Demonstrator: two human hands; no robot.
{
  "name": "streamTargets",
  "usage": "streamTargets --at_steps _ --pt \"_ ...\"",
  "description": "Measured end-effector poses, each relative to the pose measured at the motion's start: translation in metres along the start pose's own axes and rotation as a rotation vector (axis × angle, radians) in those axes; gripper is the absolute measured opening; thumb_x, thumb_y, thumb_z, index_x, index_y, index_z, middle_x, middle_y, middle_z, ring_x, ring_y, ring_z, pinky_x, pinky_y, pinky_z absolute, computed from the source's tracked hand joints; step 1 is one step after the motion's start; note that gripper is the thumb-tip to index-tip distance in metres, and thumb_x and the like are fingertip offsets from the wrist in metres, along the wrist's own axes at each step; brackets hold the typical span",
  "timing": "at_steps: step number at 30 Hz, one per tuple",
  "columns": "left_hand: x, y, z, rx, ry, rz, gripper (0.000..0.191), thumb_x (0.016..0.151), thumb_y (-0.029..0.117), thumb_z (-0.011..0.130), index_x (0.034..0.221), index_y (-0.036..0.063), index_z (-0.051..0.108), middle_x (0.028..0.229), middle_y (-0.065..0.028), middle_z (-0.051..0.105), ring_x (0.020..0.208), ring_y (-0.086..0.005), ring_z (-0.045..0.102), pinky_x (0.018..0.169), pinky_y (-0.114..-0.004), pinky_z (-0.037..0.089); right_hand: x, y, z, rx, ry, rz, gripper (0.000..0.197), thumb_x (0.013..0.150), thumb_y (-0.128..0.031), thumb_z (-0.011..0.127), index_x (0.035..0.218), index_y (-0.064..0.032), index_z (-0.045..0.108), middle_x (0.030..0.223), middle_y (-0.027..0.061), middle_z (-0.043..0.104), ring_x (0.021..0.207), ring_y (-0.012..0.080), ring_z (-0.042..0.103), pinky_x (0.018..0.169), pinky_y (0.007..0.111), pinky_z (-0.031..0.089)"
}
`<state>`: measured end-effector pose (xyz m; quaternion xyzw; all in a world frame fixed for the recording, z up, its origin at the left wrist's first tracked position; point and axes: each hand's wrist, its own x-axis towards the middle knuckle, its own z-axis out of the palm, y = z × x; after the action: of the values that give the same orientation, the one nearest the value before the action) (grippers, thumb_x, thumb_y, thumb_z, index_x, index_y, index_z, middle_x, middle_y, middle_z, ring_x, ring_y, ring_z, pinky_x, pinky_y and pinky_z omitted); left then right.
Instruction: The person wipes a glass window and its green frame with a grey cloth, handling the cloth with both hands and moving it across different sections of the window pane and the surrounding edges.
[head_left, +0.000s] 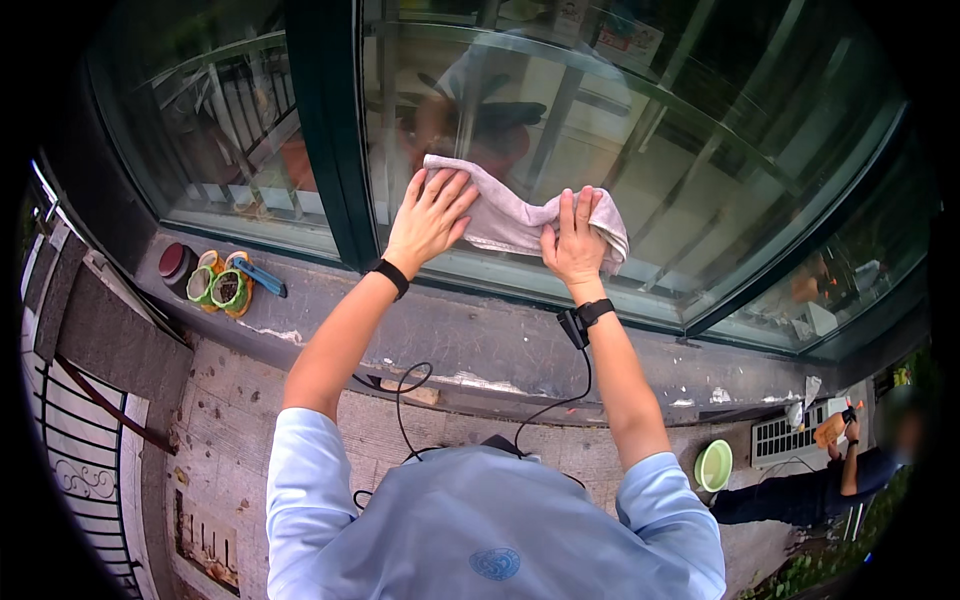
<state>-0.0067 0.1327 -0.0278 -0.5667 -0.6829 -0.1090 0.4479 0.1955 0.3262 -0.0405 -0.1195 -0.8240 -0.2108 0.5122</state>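
Observation:
A pale pinkish-grey cloth (506, 210) lies spread against the lower part of a large window pane (697, 217). My left hand (426, 221) presses the cloth's left end to the glass, its fingers slightly apart. On the right end rests my right hand (576, 244), fingers pointing up, with a fold of cloth bunched beside them. Between the two hands the cloth's upper edge sags. Each wrist wears a black band, and a cabled black device hangs at the right one. Behind the glass are bars and a potted plant, mixed with reflections.
A grey ledge (480, 337) with chipped edges runs below the window. On its left stand a dark jar (175, 262), small green-and-orange pots (229, 291) and a blue utility knife (259, 276). At right are a green basin (713, 466), an air-conditioner unit (795, 435) and another person (817, 484).

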Motion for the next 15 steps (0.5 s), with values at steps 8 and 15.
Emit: streamTargets --at_steps 8,15 --pt "0.071 -0.039 -0.054 -0.018 0.217 -0.127 0.061 0.087 0.034 0.059 0.144 0.0143 0.049 0.153 -0.0126 0.041 0.145 -0.0292 0.034 0.12 -0.047 0.022 0.085 0.004 -0.031 0.066 0.082 -0.014 0.068 0.084 -0.021 0.064 0.147 -0.0064 0.046 0.161 0.0192 0.028 0.145 0.0392 0.034 0.094 0.04 0.054" --pt "0.132 -0.091 -0.106 0.054 0.351 -0.261 0.068 0.087 0.033 0.057 0.149 0.0093 0.042 0.157 -0.0158 0.037 0.146 -0.0298 0.033 0.121 -0.047 0.021 0.201 0.035 -0.075 0.237 0.217 -0.166 0.069 0.085 -0.011 0.066 0.15 -0.0055 0.042 0.161 0.0208 0.026 0.149 0.042 0.024 0.115 0.047 0.034"
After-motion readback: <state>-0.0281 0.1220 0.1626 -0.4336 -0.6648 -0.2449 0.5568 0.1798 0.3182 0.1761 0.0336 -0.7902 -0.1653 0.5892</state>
